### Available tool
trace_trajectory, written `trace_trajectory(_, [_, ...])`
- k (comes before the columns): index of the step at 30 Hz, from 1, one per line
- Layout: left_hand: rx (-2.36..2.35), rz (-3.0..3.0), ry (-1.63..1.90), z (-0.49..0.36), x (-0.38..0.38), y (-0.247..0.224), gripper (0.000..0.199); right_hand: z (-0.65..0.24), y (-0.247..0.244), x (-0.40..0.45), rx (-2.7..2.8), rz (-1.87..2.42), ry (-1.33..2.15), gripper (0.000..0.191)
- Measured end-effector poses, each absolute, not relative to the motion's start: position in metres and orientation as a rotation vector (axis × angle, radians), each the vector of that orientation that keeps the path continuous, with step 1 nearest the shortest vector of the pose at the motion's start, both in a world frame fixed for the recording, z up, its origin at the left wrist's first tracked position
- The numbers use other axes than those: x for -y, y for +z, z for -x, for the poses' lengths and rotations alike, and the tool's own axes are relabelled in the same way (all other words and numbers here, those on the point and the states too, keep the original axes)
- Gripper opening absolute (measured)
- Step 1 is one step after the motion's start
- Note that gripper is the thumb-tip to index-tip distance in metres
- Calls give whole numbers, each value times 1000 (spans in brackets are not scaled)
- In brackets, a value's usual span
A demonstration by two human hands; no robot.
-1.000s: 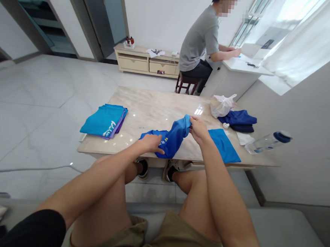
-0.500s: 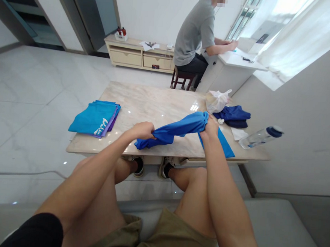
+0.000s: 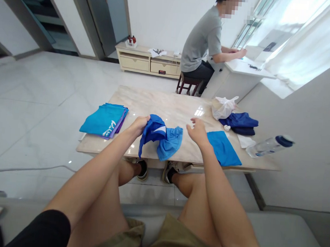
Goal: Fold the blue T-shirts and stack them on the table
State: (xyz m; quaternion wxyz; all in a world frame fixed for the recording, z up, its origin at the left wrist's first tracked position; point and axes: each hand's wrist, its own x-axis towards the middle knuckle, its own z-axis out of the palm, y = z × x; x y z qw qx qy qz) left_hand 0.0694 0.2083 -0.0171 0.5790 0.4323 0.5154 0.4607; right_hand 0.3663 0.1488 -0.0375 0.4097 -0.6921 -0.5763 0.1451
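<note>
A crumpled blue cloth, dark blue at one end with a white mark and lighter blue at the other, hangs from my left hand. The fingers pinch its dark upper edge, while the lighter end rests near the table's front edge. My right hand is off the cloth, fingers apart, above the table to its right. Just right of that hand lies a flat, folded blue cloth. On the left, a stack of folded cloths has a turquoise piece with white lettering on top and purple ones under it.
The marble-topped table also bears a white plastic bag, a dark blue cloth bundle, a white tissue and a tilted-looking water bottle at the right. Beyond it, a person sits on a stool at a white desk.
My right hand has let go of the blue cloth and is now open. The cloth, stretched between both hands before, now hangs from my left hand. The view has shifted slightly.
</note>
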Motion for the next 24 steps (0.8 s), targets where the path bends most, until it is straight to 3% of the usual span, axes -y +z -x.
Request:
trace_trajectory(5, [-1114, -1010, 874, -81, -199, -7, 33, -308, -25, -140, 2032, 1336, 609, 78])
trace_trajectory(10, [-1060, -1195, 959, -85, -188, 8, 35, -292, -11, -150, 1869, 1413, 649, 43])
trace_trajectory(14, [-1108, -1411, 1112, -90, -183, 11, 64, -301, -7, -159, 1402, 1542, 630, 17])
trace_trajectory(16, [-1121, -1519, 1027, -94, -181, 9, 74, -303, -5, -161, 1174, 1538, 771, 18])
trace_trajectory(20, [-1124, -1709, 907, -98, -178, 4, 56, -301, -2, -155, 952, 1413, 1152, 32])
trace_trajectory(24, [-980, -1667, 836, -97, -181, 4, 30, -302, -2, -150, 987, 1325, 1236, 40])
